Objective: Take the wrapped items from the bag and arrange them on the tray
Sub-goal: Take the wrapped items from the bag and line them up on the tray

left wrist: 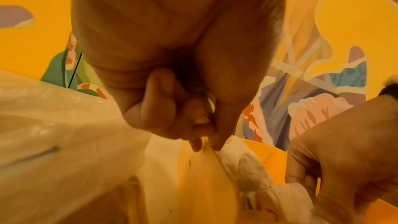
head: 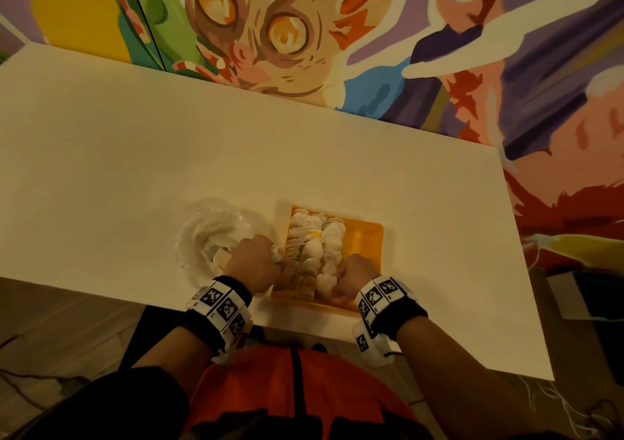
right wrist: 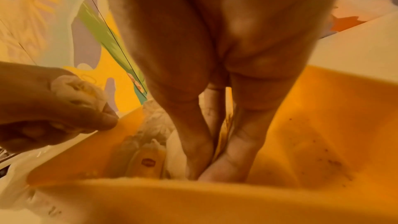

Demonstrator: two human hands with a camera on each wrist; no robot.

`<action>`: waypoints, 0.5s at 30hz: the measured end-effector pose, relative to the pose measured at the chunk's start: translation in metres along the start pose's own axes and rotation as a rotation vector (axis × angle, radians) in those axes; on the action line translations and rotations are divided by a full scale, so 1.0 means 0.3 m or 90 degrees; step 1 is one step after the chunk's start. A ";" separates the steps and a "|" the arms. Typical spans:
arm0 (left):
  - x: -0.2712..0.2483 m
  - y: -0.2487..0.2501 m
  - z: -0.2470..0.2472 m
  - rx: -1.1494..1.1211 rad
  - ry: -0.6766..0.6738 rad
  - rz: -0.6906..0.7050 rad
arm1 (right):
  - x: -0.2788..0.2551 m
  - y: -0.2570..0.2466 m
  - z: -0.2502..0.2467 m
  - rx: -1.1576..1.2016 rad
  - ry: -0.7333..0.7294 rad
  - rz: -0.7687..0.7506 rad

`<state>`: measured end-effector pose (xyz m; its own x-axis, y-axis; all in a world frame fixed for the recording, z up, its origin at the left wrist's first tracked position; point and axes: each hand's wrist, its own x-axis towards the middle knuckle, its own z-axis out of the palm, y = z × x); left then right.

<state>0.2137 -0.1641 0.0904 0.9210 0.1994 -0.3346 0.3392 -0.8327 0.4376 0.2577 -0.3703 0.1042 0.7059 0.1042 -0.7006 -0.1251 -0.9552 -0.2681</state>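
Main risk: the tray sits at the near edge of the worktop, its front rim about level with that edge, so a push toward the body while packing could tip it off. Second risk: the rows of wrapped items are tight and heaped on the tray's left half, so wedging one more in could pop a neighbour over the left wall. Left hand is between bag and tray, fingers curled round one white wrapped item, which is just over the tray's left wall and not yet set down; the grip looks loose in the right wrist view, so a drop onto the worktop is possible. Right hand is inside the tray at the near end of the rows, fingers pointing down onto a wrapped piece there; from the head view it seems to pinch it, but I cannot tell for sure whether it holds or only presses. Containers: clear plastic bag lies crumpled and open on the worktop just left of the tray, with at least a couple of pale pieces showing near its mouth; how many more is hidden. Tray holds roughly two or three packed rows on the left; the right part is bare orange, with dark specks on the floor.
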 end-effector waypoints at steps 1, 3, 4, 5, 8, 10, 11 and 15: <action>0.001 0.001 0.003 0.012 -0.003 0.003 | 0.006 -0.004 0.010 -0.013 0.003 0.007; 0.001 0.004 0.005 0.024 -0.006 0.009 | 0.014 -0.009 0.023 -0.012 0.012 0.029; 0.001 0.006 0.005 0.028 -0.008 0.011 | 0.020 -0.009 0.028 -0.001 0.019 0.037; 0.001 0.007 0.004 0.031 -0.011 0.012 | 0.023 -0.011 0.029 0.005 0.023 0.044; -0.001 0.012 0.001 0.041 -0.016 0.018 | 0.028 -0.017 0.034 -0.006 0.031 0.042; -0.006 0.020 -0.005 0.054 -0.023 0.018 | 0.040 -0.019 0.040 -0.002 0.024 0.031; -0.010 0.024 -0.009 0.055 -0.027 0.016 | 0.044 -0.021 0.040 0.004 0.024 0.026; -0.019 0.032 -0.020 0.011 -0.030 0.000 | 0.058 -0.033 0.031 0.011 0.023 0.005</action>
<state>0.2129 -0.1700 0.1015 0.9111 0.1751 -0.3731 0.3352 -0.8416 0.4236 0.2647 -0.3565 0.0885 0.7295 0.0871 -0.6785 -0.1422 -0.9509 -0.2749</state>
